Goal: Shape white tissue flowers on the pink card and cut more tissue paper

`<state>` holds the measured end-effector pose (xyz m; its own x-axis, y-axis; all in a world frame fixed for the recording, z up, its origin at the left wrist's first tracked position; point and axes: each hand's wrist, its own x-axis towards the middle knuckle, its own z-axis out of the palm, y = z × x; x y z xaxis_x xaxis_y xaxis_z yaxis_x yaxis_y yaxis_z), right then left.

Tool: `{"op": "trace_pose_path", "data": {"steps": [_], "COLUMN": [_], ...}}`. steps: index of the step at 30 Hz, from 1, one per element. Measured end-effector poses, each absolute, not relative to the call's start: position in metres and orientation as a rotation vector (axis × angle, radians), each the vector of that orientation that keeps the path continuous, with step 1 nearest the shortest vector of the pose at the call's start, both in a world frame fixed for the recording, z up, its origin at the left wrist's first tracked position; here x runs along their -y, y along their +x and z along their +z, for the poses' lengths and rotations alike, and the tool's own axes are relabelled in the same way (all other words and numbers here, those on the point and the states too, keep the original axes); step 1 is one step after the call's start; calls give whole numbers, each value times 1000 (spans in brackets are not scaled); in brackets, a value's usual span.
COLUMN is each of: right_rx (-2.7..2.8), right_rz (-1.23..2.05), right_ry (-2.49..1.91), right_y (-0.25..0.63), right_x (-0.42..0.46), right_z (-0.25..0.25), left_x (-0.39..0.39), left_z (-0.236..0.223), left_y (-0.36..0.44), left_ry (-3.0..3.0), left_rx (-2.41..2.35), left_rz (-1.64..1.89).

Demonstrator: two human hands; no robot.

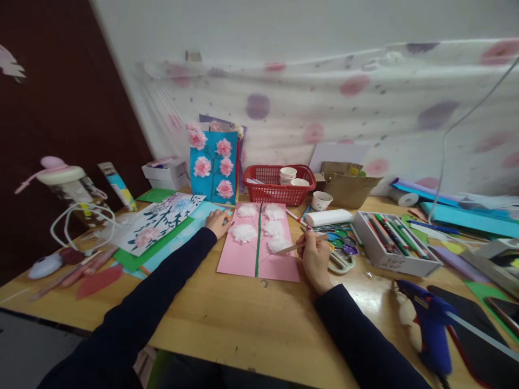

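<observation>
A pink card (239, 259) lies on the table before me, with a painted green stem (258, 243) down its middle. Several fluffy white paper flowers (244, 233) sit on both sides of the stem. My right hand (317, 258) is closed around a thin wooden stick (288, 248); its tip meets the lowest white flower (277, 245) on the right side. Whether the stick is a pencil or a brush, I cannot tell. At the card's upper left edge rests my left hand (218, 223), fingers loosely out and nothing visible in them.
Behind the card stand a blue card with pink flowers (214, 167) and a red basket (279, 192) with paper cups. To the right are a box of markers (395, 243), scissors (341, 262), a paint palette (343, 241) and a blue glue gun (427, 324). A flower picture (162, 221) lies left.
</observation>
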<state>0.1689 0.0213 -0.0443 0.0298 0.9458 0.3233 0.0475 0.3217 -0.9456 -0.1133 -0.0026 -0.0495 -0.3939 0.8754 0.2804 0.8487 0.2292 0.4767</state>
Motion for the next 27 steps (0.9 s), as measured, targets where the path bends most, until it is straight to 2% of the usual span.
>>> {"op": "trace_pose_path", "data": {"steps": [8, 19, 27], "right_rx": [1359, 1436, 1451], "right_rz": [903, 860, 849], "right_ry": [-1012, -1017, -1020], "right_y": [170, 170, 169], "right_x": [-24, -25, -23], "right_z": [-47, -49, -47], "left_x": [-1, 0, 2], "left_z": [-55, -61, -53], "left_y": [-119, -119, -115], "left_ry": [1663, 1680, 1598], "left_rx": [-2325, -2468, -2510], "left_rz": [1105, 849, 893]}}
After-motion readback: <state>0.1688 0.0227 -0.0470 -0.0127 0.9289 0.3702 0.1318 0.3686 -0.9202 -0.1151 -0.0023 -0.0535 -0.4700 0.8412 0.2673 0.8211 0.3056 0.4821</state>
